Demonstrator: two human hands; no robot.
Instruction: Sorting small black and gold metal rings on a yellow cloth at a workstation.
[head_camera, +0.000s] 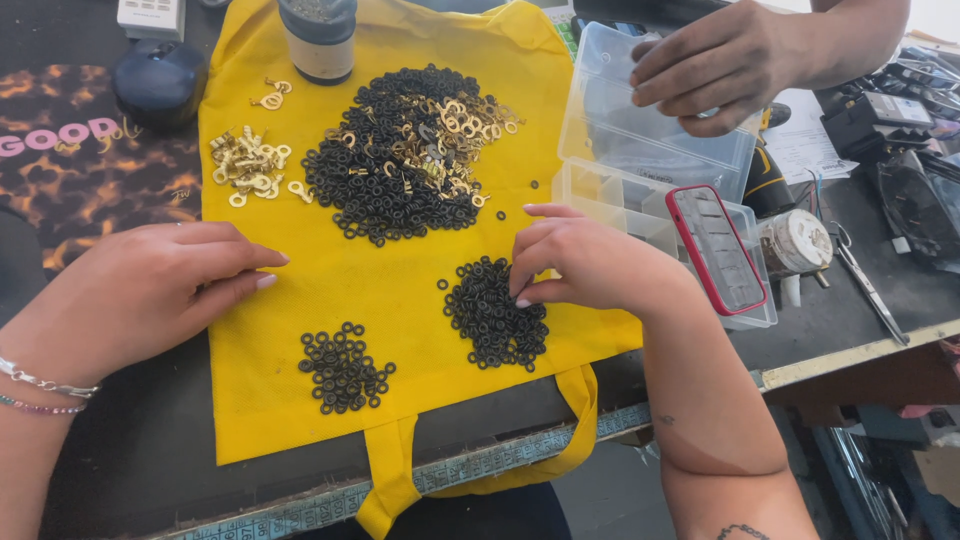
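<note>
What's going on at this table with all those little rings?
A person is sorting small parts on a yellow cloth bag. Their right hand touches a pile of black rings; their left hand rests at the bag's edge. A big mixed heap lies above. Another person's hand holds a clear plastic box.

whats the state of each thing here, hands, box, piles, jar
left hand: empty, flat on the yellow bag
right hand: fingertips on a small pile of black rings
other person's hand: on the clear plastic box
clear plastic box: lid open
big mixed pile: unsorted
brass pile: separate
jar: upright
</note>
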